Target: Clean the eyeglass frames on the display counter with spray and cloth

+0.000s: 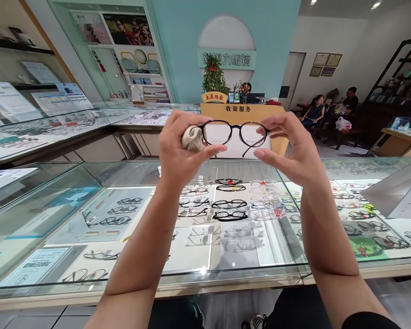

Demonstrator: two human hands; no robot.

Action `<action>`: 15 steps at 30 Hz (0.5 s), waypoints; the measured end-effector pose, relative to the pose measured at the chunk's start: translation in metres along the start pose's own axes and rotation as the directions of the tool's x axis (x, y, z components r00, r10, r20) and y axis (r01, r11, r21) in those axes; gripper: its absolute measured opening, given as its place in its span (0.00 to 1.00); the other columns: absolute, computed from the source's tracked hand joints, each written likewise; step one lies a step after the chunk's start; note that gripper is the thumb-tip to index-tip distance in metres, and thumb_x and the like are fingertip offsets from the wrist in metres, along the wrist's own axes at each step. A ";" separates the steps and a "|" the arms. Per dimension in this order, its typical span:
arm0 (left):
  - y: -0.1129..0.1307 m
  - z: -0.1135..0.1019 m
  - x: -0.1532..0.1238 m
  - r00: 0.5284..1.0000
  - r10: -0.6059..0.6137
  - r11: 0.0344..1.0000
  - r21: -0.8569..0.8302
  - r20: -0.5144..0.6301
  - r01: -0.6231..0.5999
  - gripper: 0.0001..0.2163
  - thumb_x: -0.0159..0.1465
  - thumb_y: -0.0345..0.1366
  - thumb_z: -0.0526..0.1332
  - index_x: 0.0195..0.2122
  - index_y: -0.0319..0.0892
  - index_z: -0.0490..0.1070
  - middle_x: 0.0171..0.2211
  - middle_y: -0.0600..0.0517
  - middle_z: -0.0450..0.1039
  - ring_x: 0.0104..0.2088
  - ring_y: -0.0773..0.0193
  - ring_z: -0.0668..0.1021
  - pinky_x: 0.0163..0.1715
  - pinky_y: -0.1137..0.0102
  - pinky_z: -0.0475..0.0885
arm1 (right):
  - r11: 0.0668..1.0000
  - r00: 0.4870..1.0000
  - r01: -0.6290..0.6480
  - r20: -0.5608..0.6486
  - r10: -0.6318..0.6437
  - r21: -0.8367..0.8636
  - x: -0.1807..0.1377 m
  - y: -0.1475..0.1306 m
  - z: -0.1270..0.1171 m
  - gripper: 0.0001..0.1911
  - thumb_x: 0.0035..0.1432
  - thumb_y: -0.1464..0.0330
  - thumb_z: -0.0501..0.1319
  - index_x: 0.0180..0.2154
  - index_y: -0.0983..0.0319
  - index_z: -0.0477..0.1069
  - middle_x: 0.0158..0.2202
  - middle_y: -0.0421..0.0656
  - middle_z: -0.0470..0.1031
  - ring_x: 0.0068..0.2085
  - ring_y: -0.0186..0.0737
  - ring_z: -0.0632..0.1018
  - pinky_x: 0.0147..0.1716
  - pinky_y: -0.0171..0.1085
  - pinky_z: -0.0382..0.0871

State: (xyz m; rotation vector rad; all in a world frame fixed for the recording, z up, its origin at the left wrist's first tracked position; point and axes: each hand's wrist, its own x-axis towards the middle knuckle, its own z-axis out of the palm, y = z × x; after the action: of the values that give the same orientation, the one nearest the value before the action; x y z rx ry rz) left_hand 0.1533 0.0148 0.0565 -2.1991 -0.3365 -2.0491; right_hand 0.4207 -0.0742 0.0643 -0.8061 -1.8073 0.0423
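Note:
A pair of dark-rimmed eyeglasses (pixel 235 129) is held up above the glass counter, lenses facing me and temples pointing away. My left hand (pixel 183 148) grips the frame's left end and also has a crumpled beige cloth (pixel 192 138) tucked in its fingers. At the other end, my right hand (pixel 291 148) has thumb and fingers curved around the right rim; fingertips seem to touch the frame near the hinge. Below, several eyeglasses (pixel 230 204) sit in rows on the counter top.
The glass display counter (pixel 205 274) spans the front, with more eyeglasses inside on both sides. A folded sign (pixel 406 196) stands at the right. Beyond are a wooden cashier desk (pixel 279 141) with a potted plant (pixel 213 80), and two people sitting at the far right.

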 end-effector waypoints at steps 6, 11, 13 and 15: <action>-0.006 0.004 -0.005 0.982 -0.189 0.981 -0.046 -0.016 0.188 0.30 0.52 0.67 0.79 0.45 0.50 0.81 0.43 0.49 0.77 0.46 0.52 0.81 0.50 0.55 0.78 | 0.999 0.999 -0.032 -0.035 0.032 0.015 0.001 0.009 0.016 0.26 0.65 0.53 0.75 0.60 0.51 0.75 0.52 0.46 0.81 0.53 0.49 0.82 0.57 0.50 0.78; -0.005 0.006 -0.008 0.970 -0.241 0.965 -0.107 0.003 0.240 0.28 0.53 0.63 0.80 0.45 0.49 0.80 0.44 0.49 0.76 0.45 0.55 0.79 0.45 0.59 0.77 | 0.997 0.997 -0.041 -0.066 0.046 0.071 0.004 0.015 0.020 0.25 0.65 0.51 0.75 0.58 0.52 0.76 0.46 0.44 0.81 0.49 0.46 0.82 0.55 0.47 0.79; -0.004 0.006 -0.009 0.968 -0.252 0.964 -0.093 -0.001 0.251 0.28 0.54 0.62 0.80 0.45 0.49 0.80 0.43 0.49 0.76 0.44 0.55 0.79 0.45 0.60 0.77 | 0.997 0.996 -0.038 -0.076 0.043 0.063 0.005 0.017 0.019 0.26 0.64 0.50 0.75 0.58 0.52 0.77 0.46 0.44 0.81 0.48 0.46 0.82 0.54 0.47 0.79; -0.004 0.006 -0.009 0.968 -0.249 0.965 -0.090 -0.004 0.248 0.27 0.54 0.62 0.80 0.45 0.49 0.80 0.43 0.49 0.76 0.44 0.55 0.79 0.46 0.59 0.77 | 0.998 0.996 -0.033 -0.083 0.037 0.050 0.005 0.018 0.019 0.26 0.64 0.50 0.75 0.58 0.53 0.78 0.46 0.44 0.81 0.48 0.46 0.82 0.53 0.48 0.79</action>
State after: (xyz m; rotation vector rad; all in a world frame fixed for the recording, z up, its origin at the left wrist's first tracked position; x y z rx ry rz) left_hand 0.1578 0.0198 0.0468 -2.2944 -0.5572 -2.2453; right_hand 0.4126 -0.0513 0.0539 -0.7941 -1.7069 0.0740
